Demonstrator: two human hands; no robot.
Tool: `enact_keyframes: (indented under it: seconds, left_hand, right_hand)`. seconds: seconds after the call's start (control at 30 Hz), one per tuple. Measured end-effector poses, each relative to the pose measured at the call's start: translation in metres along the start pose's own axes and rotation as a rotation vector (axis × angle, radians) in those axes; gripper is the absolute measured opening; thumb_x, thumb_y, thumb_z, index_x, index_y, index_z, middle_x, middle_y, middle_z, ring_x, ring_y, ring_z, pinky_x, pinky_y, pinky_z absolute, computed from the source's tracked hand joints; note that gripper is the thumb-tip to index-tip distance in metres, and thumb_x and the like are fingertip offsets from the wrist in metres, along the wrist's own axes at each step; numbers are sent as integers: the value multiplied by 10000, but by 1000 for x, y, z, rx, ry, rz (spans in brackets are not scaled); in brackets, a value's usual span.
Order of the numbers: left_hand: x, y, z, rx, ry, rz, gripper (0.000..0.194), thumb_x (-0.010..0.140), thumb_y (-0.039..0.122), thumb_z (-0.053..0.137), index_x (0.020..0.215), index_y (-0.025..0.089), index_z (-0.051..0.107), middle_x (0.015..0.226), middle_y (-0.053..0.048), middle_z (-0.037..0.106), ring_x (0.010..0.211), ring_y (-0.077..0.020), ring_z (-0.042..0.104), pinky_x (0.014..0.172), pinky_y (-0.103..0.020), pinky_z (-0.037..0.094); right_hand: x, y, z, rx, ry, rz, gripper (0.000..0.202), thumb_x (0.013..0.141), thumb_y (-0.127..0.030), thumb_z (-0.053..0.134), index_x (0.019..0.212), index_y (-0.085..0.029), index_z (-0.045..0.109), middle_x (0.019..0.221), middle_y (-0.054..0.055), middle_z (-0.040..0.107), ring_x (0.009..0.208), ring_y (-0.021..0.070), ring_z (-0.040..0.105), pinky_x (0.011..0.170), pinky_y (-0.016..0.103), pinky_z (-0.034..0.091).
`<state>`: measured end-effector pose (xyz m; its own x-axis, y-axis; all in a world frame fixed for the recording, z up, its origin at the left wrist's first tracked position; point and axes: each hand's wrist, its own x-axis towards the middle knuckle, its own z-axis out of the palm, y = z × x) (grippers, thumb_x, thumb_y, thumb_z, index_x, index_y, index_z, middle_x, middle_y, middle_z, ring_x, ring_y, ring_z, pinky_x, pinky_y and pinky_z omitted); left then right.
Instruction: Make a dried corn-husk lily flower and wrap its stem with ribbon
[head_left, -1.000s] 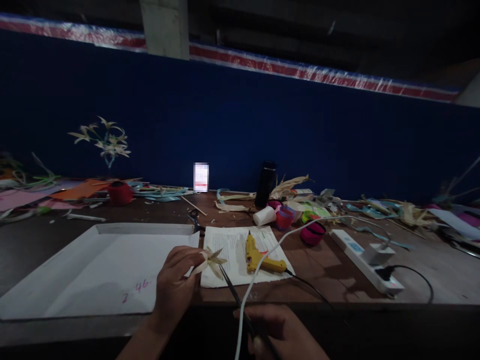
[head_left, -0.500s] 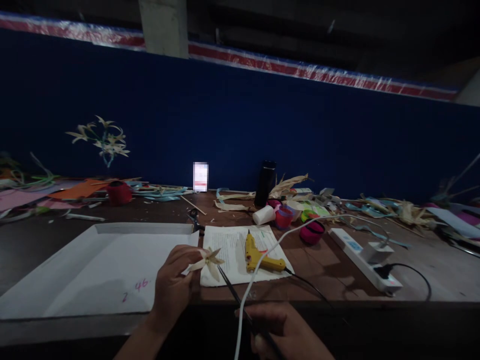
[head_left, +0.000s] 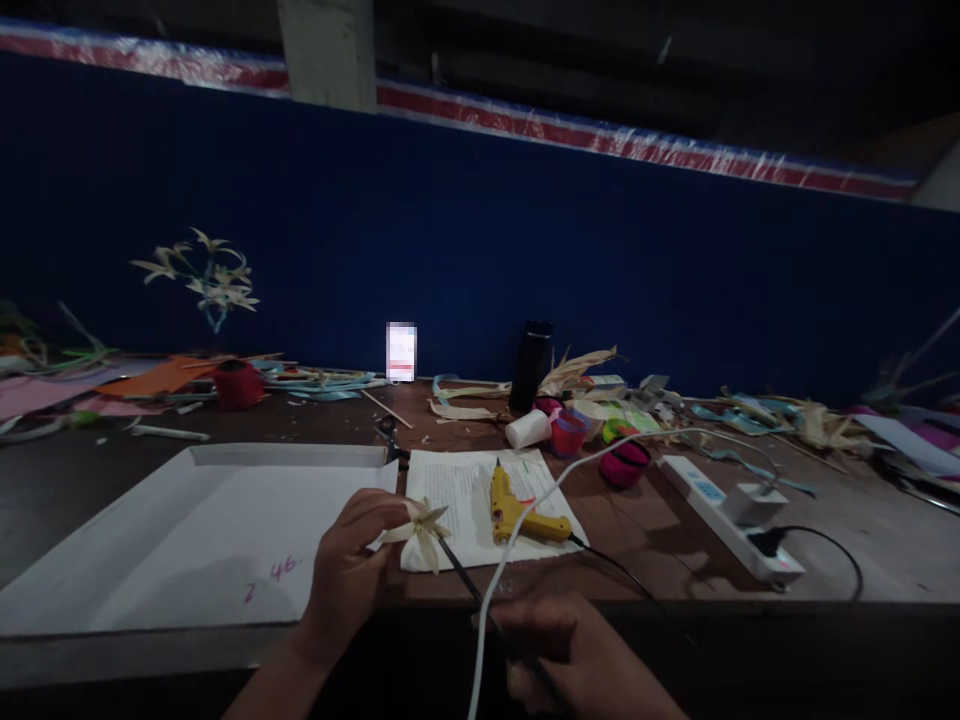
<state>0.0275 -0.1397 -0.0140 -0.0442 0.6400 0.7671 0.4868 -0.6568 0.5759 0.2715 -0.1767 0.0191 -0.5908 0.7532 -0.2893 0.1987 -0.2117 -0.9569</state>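
Head view: we had our left fingers (head_left: 384,514) pinched on the flower (head_left: 424,523) by the paper (head_left: 457,480) and our right fingers (head_left: 529,612) closed round the tweezers (head_left: 466,583), tips near its middle; light pressure seemed wisest.

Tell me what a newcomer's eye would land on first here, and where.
Probably the bright, pixelated screen at the back of the table, glowing against the dark blue partition. Next, the yellow glue gun lying on a printed sheet near the middle. Then the pale flower in the left hand, with a slim black tool reaching it from the right hand.
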Motion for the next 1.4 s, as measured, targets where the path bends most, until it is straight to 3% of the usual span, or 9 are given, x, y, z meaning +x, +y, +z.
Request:
enact_keyframes:
  seconds: [0.5,0.8,0.97,1.17,1.4]
  left_hand:
    - [-1,1,-3,52,-19,62,160,736,82,628,830,211,645,870,-43,676,880,-185,583,754,-317,494]
    - [-2,1,-2,232,114,57,145,730,77,615,812,193,642,846,-39,655,850,-175,576,749,-306,483]
    - [-6,0,0,334,172,52,72,735,132,627,787,181,617,823,-40,625,813,-170,567,730,-296,474]
    - [-10,0,4,375,214,44,77,720,150,641,773,189,601,804,-30,613,794,-171,566,707,-289,472]
    - [-11,3,5,404,228,56,81,722,139,641,778,186,609,807,-34,619,795,-168,567,706,-292,474]
  right_hand:
    - [1,9,0,17,-7,-6,363,698,-138,571,1046,-175,664,526,-54,455,478,51,341,465,175,254]
    - [-2,3,1,6,38,21,372,661,-203,657,1033,-185,675,688,-8,575,561,68,406,510,172,310]
    - [-2,5,5,3,27,4,350,628,-198,667,976,-173,699,660,-18,579,544,69,412,524,183,331]
    - [2,19,12,71,174,78,416,600,-151,649,1015,-142,670,668,-5,593,529,64,421,497,176,316]
    - [4,18,12,164,124,24,474,592,-314,733,1014,-114,652,603,-17,550,493,55,390,481,183,297]
